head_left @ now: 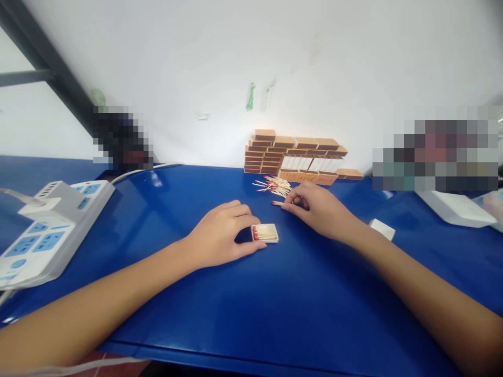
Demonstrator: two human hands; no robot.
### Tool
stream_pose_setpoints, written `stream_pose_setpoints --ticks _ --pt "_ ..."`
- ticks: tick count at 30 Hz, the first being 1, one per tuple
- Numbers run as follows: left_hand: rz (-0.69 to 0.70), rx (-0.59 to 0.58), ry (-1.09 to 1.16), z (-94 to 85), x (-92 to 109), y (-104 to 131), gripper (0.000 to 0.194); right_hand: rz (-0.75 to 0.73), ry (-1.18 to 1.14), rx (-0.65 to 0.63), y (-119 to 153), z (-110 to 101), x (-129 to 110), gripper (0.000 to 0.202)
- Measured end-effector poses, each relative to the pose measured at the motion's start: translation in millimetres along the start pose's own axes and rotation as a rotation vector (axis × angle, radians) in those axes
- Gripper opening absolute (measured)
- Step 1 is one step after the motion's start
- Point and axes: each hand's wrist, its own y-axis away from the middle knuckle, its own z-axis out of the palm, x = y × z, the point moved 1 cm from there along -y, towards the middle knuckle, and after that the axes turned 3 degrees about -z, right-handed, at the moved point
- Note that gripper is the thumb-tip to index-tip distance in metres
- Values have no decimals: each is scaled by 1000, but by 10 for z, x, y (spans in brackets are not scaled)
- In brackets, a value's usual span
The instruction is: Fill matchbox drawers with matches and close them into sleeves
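A small white matchbox tray [270, 239] lies flat on the table, partly filled with red-tipped matches whose heads point left. My left hand [226, 233] curls around its left end, thumb on the near side and fingers on the far side. Between the thumb and fingertips of my right hand [314, 207] are a few matches [277, 203], their red heads sticking out to the left; how many is unclear. Just beyond that hand is a loose pile of matches [277, 185], partly hidden by it.
Brown matchboxes [264, 157] are stacked against the white wall [204, 63]. A white power strip [74, 235] with a plugged-in adapter [53, 201] sits at the left of the blue table [251, 309]. A small white block [382, 229] lies beyond my right forearm.
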Motion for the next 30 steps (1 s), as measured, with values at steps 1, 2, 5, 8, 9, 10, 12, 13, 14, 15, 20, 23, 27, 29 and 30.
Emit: stream_pose_setpoints --ticks 1,2,5,8,9,10,12,13,14,15,20,23,27,29,30 --pt "0 -2 -1 1 -1 -1 29 -7 1 -9 6 5 2 30" --pt "0 -1 -3 2 -3 -1 29 -14 2 -18 12 12 4 31" --pt "8 5 -10 7 -6 0 30 -40 11 -35 30 24 -9 33" --pt "11 12 -12 6 -7 0 30 -88 -16 -29 68 -17 -105 32" --pt "6 11 -14 5 -7 -1 29 -106 -36 -27 88 -43 -160 31" --pt "2 8 -17 2 -7 -2 28 -123 -57 -28 110 -70 -226 28" --pt "-8 1 -23 -3 -8 -3 29 -156 -82 -42 162 -111 -371 22" --pt "-16 -1 -26 -5 -8 -3 31 -176 -82 -55 189 -116 -440 19" --pt "-25 0 -27 -7 -8 -3 33 -199 -73 -70 215 -109 -503 16" --pt "-35 1 -29 -8 -7 -1 36 -226 -56 -84 239 -87 -556 14" --pt "-54 15 -23 -6 6 3 49 -318 62 -101 297 97 -665 14" --pt "-52 13 -27 -4 10 1 49 -301 58 -92 297 109 -642 14" --pt "-53 15 -28 -4 4 -1 50 -259 2 -130 298 9 -567 11" --pt "-50 10 -24 -2 2 -2 50 -228 -47 -178 299 -28 -538 9" --pt "-49 8 -26 -1 1 -2 49 -211 -76 -197 301 -38 -531 10"
